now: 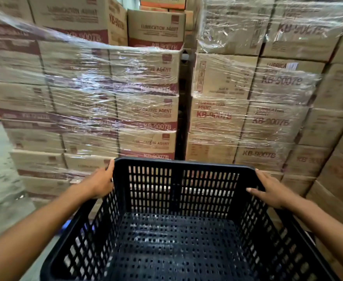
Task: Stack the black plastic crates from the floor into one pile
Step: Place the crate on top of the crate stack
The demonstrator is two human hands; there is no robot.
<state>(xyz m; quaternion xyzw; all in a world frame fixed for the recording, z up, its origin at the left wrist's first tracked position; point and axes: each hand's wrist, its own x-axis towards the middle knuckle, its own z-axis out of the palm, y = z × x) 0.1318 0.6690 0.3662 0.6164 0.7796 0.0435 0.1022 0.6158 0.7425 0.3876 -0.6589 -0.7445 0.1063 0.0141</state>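
Now upright black crate, opening upward, left hand, right hand clasping side rims

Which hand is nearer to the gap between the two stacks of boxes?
Left. The left hand grips the crate rim just left of the gap; the right hand holds the rim farther right.

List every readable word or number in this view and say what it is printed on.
"LUBRICATION AGENT": on the unwrapped carton at the top centre.
"KB-9007B": on the shrink-wrapped cartons of the left stack.
"KB-9007B": on the right stack's cartons.
Smaller lines under these: too blurred to read.
Black plastic crate: no text shows.
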